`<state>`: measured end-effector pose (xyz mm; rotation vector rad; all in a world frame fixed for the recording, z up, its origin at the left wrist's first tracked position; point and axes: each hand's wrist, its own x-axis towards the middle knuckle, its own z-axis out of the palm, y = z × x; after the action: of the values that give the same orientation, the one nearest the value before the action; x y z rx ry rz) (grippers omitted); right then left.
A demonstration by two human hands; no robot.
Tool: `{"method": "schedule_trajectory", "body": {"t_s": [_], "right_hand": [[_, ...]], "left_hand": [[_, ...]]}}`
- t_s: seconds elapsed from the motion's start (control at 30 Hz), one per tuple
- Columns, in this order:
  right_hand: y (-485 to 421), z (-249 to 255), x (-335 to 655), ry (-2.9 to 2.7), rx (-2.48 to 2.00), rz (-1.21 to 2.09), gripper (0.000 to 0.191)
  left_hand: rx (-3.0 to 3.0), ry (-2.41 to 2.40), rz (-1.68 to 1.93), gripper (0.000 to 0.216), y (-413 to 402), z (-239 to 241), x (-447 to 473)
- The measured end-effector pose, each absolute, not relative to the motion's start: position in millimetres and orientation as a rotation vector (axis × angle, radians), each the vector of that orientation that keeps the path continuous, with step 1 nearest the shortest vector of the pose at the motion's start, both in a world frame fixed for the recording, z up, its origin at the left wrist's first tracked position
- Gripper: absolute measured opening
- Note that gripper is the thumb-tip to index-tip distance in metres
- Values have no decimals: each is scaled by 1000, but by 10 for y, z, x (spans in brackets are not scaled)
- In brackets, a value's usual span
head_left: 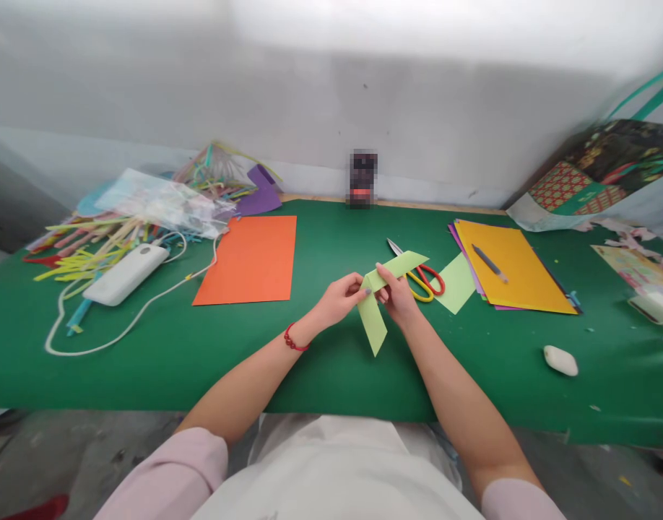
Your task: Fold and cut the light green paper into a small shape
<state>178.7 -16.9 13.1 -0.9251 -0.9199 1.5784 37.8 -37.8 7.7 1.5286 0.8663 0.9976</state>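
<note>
Both my hands hold a folded strip of light green paper [373, 318] just above the green table [331, 375]. My left hand [339, 297], with a red bead bracelet on its wrist, pinches the strip at the fold from the left. My right hand [397, 296] pinches it from the right, fingers closed over the bend. One end of the strip points down toward me, the other rises to the right over the scissors [418, 278].
An orange sheet [250, 258] lies left of my hands. A light green offcut [457, 283] and a stack of coloured paper topped by yellow [521, 278], with a pencil [488, 262], lie right. A white power bank [126, 273] with cable, paper strips, a plastic bag, a white eraser [560, 360].
</note>
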Motion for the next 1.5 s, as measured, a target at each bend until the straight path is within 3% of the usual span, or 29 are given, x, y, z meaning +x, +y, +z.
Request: {"method": "schedule_trajectory", "body": {"t_s": [0.17,0.3,0.43,0.57,0.77,0.97,1.03,1.2,1.5], "right_hand": [[-151,144,1842,-1012,-837,1599,63],[-175,167,1936,-1088,-739,1666,47],[-209,181,1992,-1212,-632,1769,52],[-206,203,2004,-1325,-564,1724,50],[-218,254,2048,-1424,-502,1685,38],[-215,254,2067,-1409,-636,1444,26],[-211,222,2056,-1399,-677,1388,25],[-240,151,2017,-1504,-681,1394,21],[-289,208,1974,-1831,-665,939,25]], "left_hand": [[1818,1077,1165,19,-423,107,370],[2161,1105,1359,14,-462,140,321],[2454,1067,1535,22,-482,120,265],[2566,1096,1407,29,-482,60,221],[2403,1083,1425,19,-499,19,204],[1985,1432,1636,17,-428,102,300],[1640,1447,1562,26,-373,129,310],[1090,984,953,54,-306,178,286],[1252,1015,1062,41,-355,257,288]]}}
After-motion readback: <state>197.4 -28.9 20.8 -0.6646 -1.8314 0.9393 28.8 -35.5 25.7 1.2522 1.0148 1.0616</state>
